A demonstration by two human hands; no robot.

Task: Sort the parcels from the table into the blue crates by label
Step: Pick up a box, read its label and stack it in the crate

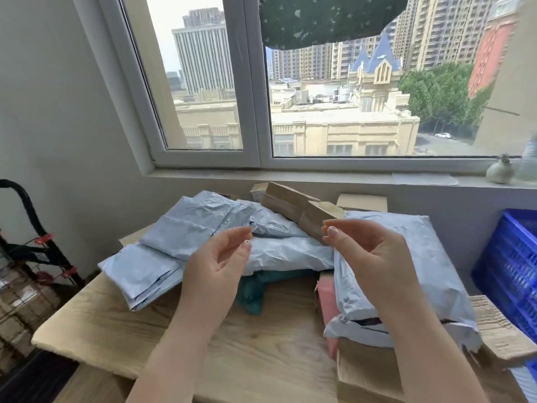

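Observation:
Several pale blue mailer bags [186,231] and small brown cardboard boxes [290,203] are heaped on the wooden table [122,318] under the window. A large pale blue bag [406,237] lies on the right pile, over a pink parcel [327,301]. A dark teal bag [255,292] peeks out under the middle. My left hand [216,266] and my right hand [369,251] hover above the pile, palms facing each other, fingers loosely curled, holding nothing. A blue crate [511,271] stands at the right edge.
A black hand trolley [32,237] with stacked cartons stands left of the table. Flattened cardboard [499,333] lies at the table's right front. A small vase [500,170] sits on the windowsill. Bare wood shows at the table's front.

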